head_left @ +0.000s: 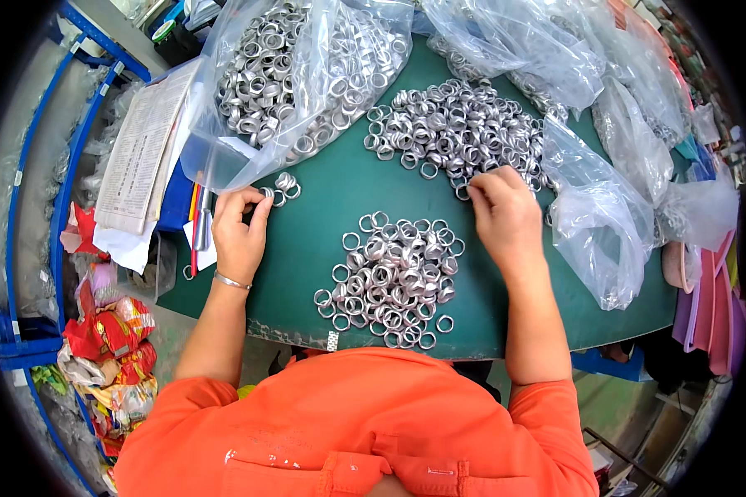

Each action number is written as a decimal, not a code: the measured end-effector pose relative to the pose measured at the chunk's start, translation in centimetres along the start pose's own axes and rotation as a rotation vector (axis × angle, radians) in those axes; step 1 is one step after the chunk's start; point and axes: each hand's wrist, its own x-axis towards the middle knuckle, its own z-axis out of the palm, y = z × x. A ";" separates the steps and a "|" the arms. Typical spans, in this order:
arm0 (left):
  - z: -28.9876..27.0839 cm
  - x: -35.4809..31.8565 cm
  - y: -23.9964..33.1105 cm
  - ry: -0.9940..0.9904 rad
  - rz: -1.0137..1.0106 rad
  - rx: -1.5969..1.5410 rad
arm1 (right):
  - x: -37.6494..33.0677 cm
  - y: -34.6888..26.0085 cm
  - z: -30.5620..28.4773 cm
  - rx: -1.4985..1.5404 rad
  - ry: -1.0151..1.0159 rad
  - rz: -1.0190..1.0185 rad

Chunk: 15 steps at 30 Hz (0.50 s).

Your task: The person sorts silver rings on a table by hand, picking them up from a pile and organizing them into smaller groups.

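On the left of the green table, my left hand (239, 236) has thumb and forefinger closed on a silvery metal ring (267, 192). A few more rings (287, 183) lie just beyond those fingertips. Across the table, my right hand (507, 214) pinches another metal ring (462, 192) at the near edge of a large ring pile (448, 124); its other fingers are curled in. Between my forearms sits a second, smaller heap of rings (398, 277), some lying loose around its edge.
A clear plastic bag full of rings (282, 74) stands at the far left of the table (307, 240). More plastic bags (597, 215) lie along the right. Papers (141, 157) and a screwdriver-like tool (201, 219) are at the left. Blue shelving (66, 157) stands beyond.
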 end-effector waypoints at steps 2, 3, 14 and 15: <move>0.0 -0.2 -0.1 0.029 -0.025 -0.031 | -0.1 -0.2 0.9 -0.132 -0.045 -0.021; -0.1 -0.2 0.0 0.042 -0.024 -0.022 | -0.1 -0.2 1.1 -0.150 -0.065 -0.027; 1.7 1.1 6.6 -0.149 0.312 -0.188 | 0.0 -0.9 0.5 0.489 -0.021 -0.013; 2.6 2.0 7.8 -0.210 0.405 -0.210 | 0.0 -1.2 0.5 0.557 -0.010 0.010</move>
